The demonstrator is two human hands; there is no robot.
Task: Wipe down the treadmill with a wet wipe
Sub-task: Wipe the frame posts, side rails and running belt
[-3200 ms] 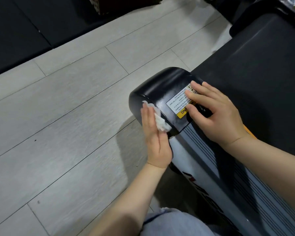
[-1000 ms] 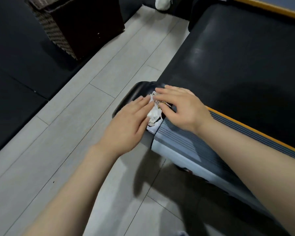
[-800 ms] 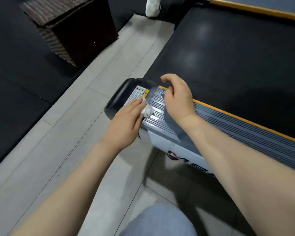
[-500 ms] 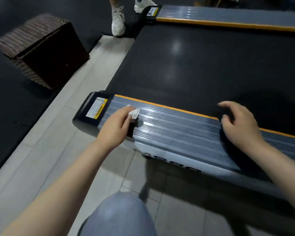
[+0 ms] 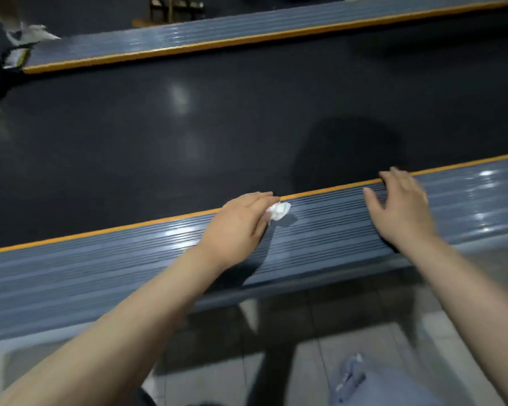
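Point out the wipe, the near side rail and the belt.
wipe (image 5: 279, 210), head view, on the crumpled white wad beside the left hand.
side rail (image 5: 320, 230), head view, on its ribbed grey top.
belt (image 5: 188, 142), head view, on its dark surface.

Dim overhead light, belt (image 5: 188, 127) glare, motion blur.

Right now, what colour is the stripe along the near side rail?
Orange stripe, clearest in the head view.

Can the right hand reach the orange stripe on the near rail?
Probably yes. The right hand rests on the near rail, and its fingertips already seem to meet the orange stripe. Nothing lies between them.
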